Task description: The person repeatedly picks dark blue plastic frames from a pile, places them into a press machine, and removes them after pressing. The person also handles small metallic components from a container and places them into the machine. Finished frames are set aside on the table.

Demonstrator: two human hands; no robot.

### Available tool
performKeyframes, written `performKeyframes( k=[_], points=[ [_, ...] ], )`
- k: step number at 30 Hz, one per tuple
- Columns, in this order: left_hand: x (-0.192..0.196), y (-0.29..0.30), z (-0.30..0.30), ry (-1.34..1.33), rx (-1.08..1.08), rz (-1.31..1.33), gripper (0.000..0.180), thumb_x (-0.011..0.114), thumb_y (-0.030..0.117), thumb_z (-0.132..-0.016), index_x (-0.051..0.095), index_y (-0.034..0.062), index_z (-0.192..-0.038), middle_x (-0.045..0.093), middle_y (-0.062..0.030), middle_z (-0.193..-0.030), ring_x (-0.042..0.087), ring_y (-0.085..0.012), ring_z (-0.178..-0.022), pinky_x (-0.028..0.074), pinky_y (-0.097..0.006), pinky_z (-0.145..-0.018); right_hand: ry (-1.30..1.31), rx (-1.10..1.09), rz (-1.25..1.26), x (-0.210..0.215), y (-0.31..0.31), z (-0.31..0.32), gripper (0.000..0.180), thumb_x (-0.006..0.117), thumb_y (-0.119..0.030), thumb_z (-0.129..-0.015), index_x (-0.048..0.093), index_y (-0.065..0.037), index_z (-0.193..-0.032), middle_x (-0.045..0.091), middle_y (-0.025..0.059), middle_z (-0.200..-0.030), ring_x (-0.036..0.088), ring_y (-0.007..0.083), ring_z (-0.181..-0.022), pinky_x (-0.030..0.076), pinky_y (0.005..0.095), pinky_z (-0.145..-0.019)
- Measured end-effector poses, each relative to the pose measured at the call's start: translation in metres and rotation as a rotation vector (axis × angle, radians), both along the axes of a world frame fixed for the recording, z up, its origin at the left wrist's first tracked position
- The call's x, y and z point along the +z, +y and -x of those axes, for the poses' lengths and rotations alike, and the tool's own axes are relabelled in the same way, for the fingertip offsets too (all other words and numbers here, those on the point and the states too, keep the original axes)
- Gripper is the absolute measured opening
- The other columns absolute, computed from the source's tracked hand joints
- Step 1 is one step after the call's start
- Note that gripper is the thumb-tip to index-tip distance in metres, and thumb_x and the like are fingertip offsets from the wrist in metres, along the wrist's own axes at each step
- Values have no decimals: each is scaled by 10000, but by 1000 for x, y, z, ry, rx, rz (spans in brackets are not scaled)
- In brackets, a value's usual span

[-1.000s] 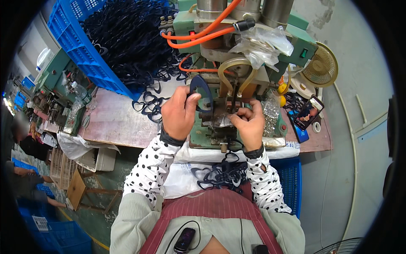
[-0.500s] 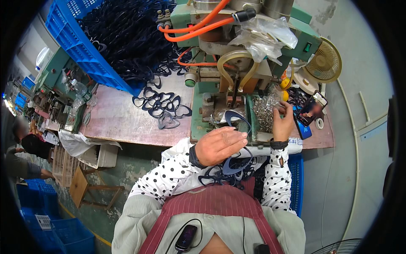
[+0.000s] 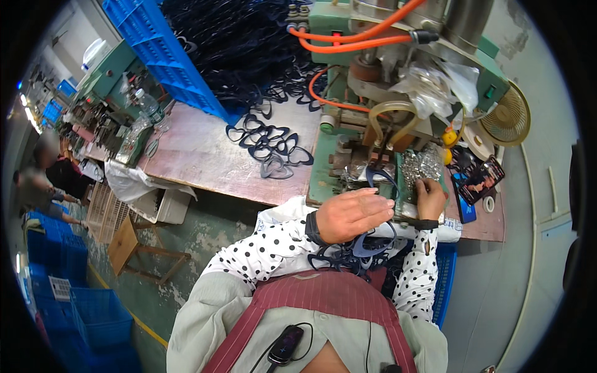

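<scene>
My left hand [image 3: 354,216] is palm down in front of the green press [image 3: 322,158], fingers straight and together. A dark blue, curved loop strip [image 3: 387,178] appears at its fingertips, seemingly gripped there; the thumb is hidden. More dark loops [image 3: 373,247] hang below this hand, over my lap. To the right, my right hand [image 3: 430,200] has its fingertips bent together at the near edge of a heap of small silvery metal parts [image 3: 418,165]. Anything between those fingertips is too small to make out.
Dark heart-shaped loops [image 3: 273,146] lie on the table [image 3: 205,146] left of the press. Behind them a blue crate [image 3: 180,68] holds a large dark pile. A phone [image 3: 484,180], tape roll [image 3: 489,204] and fan [image 3: 507,115] are at right. A wooden stool [image 3: 127,245] stands lower left.
The whole view has shifted, so the scene sits further right. My right hand has come down and nearer, to the close edge of the metal parts. The left hand keeps much the same pose.
</scene>
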State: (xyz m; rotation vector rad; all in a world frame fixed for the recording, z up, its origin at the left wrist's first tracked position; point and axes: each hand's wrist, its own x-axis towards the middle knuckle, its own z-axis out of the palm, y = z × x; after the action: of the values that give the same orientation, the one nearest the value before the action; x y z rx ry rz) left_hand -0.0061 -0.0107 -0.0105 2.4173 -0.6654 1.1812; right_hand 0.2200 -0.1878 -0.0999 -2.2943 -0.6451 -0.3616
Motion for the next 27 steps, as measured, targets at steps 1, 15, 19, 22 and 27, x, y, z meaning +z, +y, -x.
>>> performKeyframes(
  k=[1,15,19,22,27],
  points=[
    [-1,1,3,-1,19,-17,343,665,103,-818,648,57,-1157,645,-127,-1203,634,-245,-1099,506,-419,-947,28,11,-36,-2,-2,-2,191,685,-221,-846,710,-37,-889,672,136,-894,634,312,-837,481,384,-751],
    [-131,152,44,729,1326,79,184,652,250,-813,638,108,-927,663,-126,-789,656,-324,-688,501,-452,-575,44,-76,-239,0,0,10,119,632,-156,-902,647,-61,-971,687,96,-774,652,232,-680,498,332,-647],
    [-131,160,47,766,1245,149,195,634,315,-852,636,151,-958,676,-140,-724,664,-358,-695,509,-489,-593,-51,-69,-191,-3,-3,7,112,594,-134,-921,631,-66,-1002,684,111,-792,666,229,-705,500,345,-639],
    [-107,152,52,594,1282,238,193,592,329,-900,638,144,-931,663,-145,-683,654,-366,-649,493,-487,-572,-116,-25,-234,-7,1,6,126,566,-132,-939,634,-66,-1023,684,132,-816,681,241,-715,509,362,-644],
    [-78,158,58,168,966,683,141,548,157,-951,568,47,-1037,669,-129,-773,654,-307,-673,497,-383,-614,96,69,-316,22,14,20,92,592,-55,-900,641,-31,-974,680,116,-828,688,217,-711,515,333,-646]
  ],
)
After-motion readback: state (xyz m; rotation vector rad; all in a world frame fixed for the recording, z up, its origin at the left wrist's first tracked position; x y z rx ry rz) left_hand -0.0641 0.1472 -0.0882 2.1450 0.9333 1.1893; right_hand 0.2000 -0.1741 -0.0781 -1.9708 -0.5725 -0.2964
